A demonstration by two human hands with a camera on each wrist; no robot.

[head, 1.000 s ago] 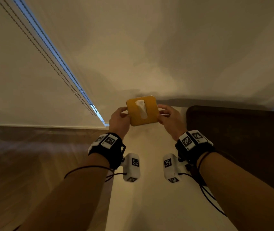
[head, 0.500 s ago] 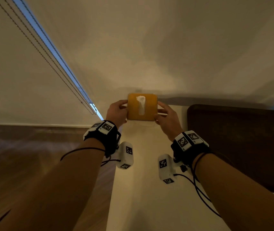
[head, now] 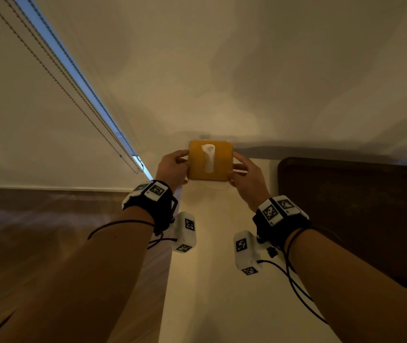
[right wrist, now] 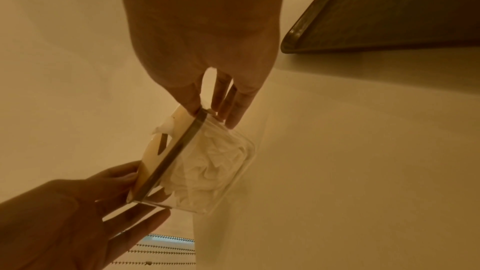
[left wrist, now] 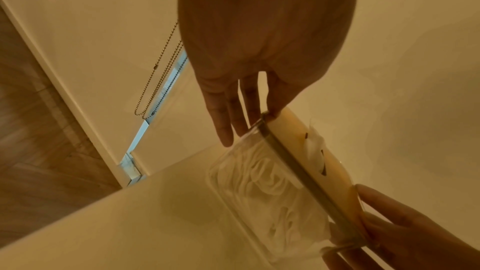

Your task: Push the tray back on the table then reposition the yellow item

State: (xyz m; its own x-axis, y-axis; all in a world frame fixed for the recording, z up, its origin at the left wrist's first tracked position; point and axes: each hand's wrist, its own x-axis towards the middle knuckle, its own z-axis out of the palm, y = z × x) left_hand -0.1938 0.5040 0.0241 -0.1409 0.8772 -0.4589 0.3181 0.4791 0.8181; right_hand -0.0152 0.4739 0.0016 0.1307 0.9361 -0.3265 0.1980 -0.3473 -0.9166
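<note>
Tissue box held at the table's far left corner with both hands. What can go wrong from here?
1. The tissue box sits near the table corner's left edge; set down carelessly, it may tip off.
2. Left hand and right hand pinch mainly at the yellow lid; the clear base might separate.

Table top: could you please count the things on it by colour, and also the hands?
Yellow-lidded tissue box: 1
Dark brown tray: 1
Hands holding the box, left hand and right hand: 2
Total: 4
</note>
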